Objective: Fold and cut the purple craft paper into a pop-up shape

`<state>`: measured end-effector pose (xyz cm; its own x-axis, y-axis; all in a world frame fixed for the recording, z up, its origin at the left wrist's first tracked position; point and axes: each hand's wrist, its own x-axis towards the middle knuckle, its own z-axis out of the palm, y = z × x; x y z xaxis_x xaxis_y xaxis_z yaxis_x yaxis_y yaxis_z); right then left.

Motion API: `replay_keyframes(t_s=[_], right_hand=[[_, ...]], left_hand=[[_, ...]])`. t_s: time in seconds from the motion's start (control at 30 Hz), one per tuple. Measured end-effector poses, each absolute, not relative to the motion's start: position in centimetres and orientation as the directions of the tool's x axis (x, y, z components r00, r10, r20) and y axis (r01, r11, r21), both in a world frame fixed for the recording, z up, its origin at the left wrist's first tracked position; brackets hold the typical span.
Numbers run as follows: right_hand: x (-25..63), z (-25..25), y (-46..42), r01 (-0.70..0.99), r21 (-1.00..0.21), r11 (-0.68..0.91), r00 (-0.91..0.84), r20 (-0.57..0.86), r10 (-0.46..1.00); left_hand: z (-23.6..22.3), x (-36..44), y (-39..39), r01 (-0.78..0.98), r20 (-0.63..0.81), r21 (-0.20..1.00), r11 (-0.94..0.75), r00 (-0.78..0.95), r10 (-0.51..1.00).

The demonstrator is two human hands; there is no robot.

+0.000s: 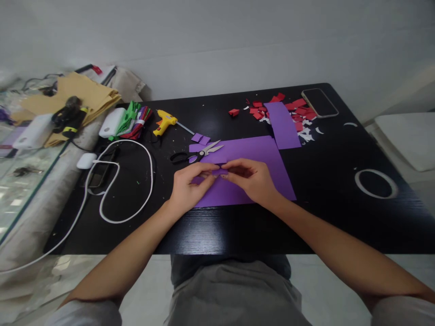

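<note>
A small piece of purple paper (pixel 220 171) is pinched between the fingertips of my left hand (pixel 192 183) and my right hand (pixel 251 179). Part of it is hidden by the fingers. Both hands are closed on it, above a large purple sheet (pixel 251 149) lying on the black table. Just beyond my left hand, black-handled scissors (pixel 201 154) rest with their blades apart, partly on the sheet. Small folded purple pieces (pixel 201 138) lie at the sheet's far left corner.
A yellow glue gun (pixel 164 122) lies at the back left. Nearby are bundled coloured strips (pixel 132 121) and a looped white cable (pixel 152 176). Red paper scraps (pixel 299 111), a purple strip (pixel 283 124) and a phone (pixel 320 102) occupy the back right. A white ring (pixel 394 190) lies on the right.
</note>
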<state>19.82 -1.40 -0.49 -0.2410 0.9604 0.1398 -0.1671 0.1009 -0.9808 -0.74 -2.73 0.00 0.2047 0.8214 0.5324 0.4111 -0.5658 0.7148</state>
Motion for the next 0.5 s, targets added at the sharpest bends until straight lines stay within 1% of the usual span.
replay_keyframes(t_s=[0.17, 0.33, 0.5], right_hand=[[19.99, -0.47, -1.16, -0.136, -0.984, 0.118, -0.256, 0.150, 0.955], [19.84, -0.43, -1.34, -0.151, -0.980, 0.131, -0.245, 0.165, 0.955], [19.60, -0.26, -1.66, -0.130, -0.979, 0.159, -0.214, 0.184, 0.959]], left_hand=[[0.06, -1.00, -2.31, 0.398, 0.550, 0.695, -0.599, 0.245, 0.799], [-0.16, -1.05, -2.28, 0.394, 0.583, 0.680, -0.618, 0.219, 0.782], [-0.25, -0.89, -2.47, 0.361, 0.545, 0.744, -0.562, 0.157, 0.823]])
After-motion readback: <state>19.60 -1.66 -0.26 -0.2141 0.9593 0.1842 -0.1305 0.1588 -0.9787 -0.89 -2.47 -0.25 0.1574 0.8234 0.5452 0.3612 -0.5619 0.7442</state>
